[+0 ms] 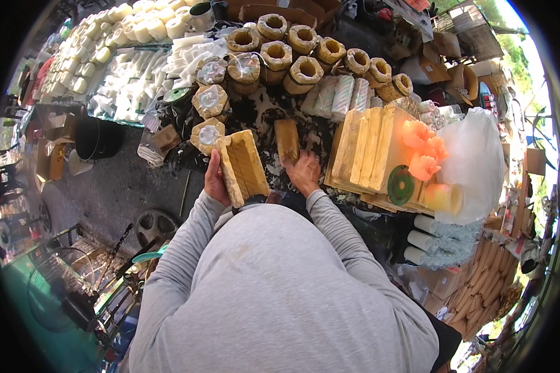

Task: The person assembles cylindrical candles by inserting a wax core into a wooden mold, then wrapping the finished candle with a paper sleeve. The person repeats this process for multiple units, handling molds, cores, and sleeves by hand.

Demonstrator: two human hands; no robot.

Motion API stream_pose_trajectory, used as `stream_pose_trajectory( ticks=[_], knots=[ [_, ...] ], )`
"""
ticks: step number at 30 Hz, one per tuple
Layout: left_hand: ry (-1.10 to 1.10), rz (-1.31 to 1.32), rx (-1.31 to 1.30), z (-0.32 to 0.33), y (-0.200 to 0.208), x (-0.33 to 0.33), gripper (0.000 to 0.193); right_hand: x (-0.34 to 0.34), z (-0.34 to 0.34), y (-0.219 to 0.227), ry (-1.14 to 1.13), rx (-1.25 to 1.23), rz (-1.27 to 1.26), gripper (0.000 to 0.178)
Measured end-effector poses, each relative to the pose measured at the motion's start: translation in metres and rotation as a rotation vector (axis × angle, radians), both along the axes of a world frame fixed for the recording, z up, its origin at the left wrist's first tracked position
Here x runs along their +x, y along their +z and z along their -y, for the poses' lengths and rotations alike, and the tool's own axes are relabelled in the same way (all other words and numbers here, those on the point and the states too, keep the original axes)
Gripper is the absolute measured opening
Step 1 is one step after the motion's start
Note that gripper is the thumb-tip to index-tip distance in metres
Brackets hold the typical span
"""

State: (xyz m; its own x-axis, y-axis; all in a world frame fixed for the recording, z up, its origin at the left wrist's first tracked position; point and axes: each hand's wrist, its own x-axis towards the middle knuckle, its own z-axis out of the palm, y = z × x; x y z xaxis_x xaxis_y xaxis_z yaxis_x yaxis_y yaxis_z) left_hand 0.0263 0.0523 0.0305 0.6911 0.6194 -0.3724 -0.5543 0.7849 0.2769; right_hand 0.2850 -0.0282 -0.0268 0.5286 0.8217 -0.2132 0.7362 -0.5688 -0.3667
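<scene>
In my left hand (215, 180) is a yellow, trough-shaped mould half (247, 163), tilted upright, with its hollow channel facing up toward me. The fingers wrap around its left edge. My right hand (303, 173) is closed around the near end of a smaller yellow block (286, 138) on the dark, wax-spattered table (267, 112); its far end sticks out past the fingers. Just beyond my left hand stands an octagonal mould (206, 135) with a pale, wax-like filling. The underside of the mould half is hidden.
Several hollow yellow moulds (303, 71) stand at the back. On the right are stacked yellow slabs (367, 149), an orange wax-like flower (423, 149), a green disc (401, 184) and a translucent plastic bag (473, 161). White candles (130, 78) cover the back left; a black bucket (98, 138) sits below them.
</scene>
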Motion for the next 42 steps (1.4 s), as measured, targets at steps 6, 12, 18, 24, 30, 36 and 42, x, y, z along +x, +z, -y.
stream_pose_trajectory(
  ticks=[6,12,18,24,30,36,42],
  knots=[
    [-0.033,-0.048,0.042,-0.003,0.005,-0.008,0.082,0.025,-0.015,-0.017,0.232,0.250,-0.037,0.045],
    [-0.030,-0.036,0.046,0.000,0.009,-0.012,0.081,0.039,-0.028,-0.039,0.161,0.223,-0.150,0.044],
    [0.008,-0.096,0.012,0.001,0.004,-0.018,0.079,0.036,-0.026,-0.026,-0.081,0.446,-0.066,0.046],
    [0.029,-0.072,-0.018,0.000,-0.002,-0.020,0.078,0.028,-0.017,-0.023,-0.096,0.083,-0.268,0.053],
    [-0.008,-0.098,0.030,-0.003,0.002,-0.019,0.079,0.051,-0.024,-0.055,-0.195,0.134,-0.649,0.045],
    [0.002,-0.133,0.037,-0.001,0.006,-0.020,0.080,0.048,-0.027,-0.071,-0.256,0.164,-0.850,0.034],
    [-0.011,-0.114,0.026,0.004,0.007,-0.017,0.079,0.032,-0.030,-0.093,-0.349,0.291,-0.712,0.022]
  ],
)
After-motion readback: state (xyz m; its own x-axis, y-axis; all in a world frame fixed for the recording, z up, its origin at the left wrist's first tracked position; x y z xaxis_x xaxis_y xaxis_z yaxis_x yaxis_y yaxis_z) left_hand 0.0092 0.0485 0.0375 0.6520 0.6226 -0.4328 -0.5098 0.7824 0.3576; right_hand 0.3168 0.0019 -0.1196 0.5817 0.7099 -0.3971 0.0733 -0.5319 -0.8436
